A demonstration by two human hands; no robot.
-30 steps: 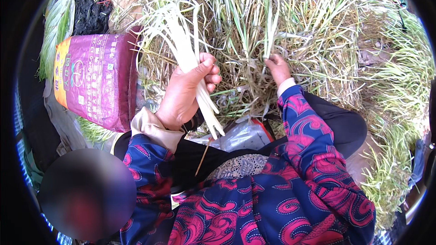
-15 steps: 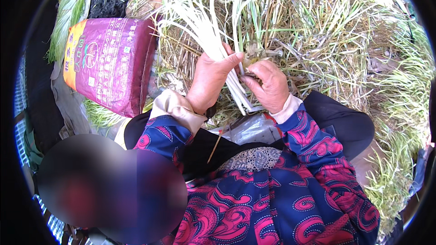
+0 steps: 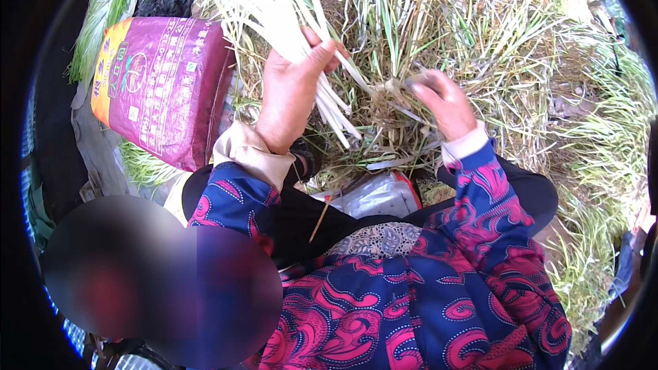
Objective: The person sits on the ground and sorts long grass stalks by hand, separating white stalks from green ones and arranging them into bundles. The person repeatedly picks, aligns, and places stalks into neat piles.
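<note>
My left hand (image 3: 289,89) is closed around a bunch of long, pale stalks (image 3: 274,17), thumb pressed over them. Their upper ends fan out toward the far left, and their white lower ends point down toward my lap. One greener stalk (image 3: 348,68) stands a little apart on the right side of the bunch. To the right, my right hand (image 3: 447,104) has its thumb and fingers pinched together. A small greyish bit shows at these fingertips, too unclear to name. Just left of them lies a brownish tuft of dry leaf (image 3: 391,96), near the greener stalk's end.
Loose green and straw-coloured leaves (image 3: 493,48) cover the ground ahead and to the right. A full purple and yellow sack (image 3: 161,89) lies at the left. Beyond it is a heap of green stalks (image 3: 103,27). A clear plastic bag (image 3: 377,195) sits between my legs.
My left hand has moved up and left with the bunch. My right hand has moved right, away from the stalks, with its fingers still pinched.
</note>
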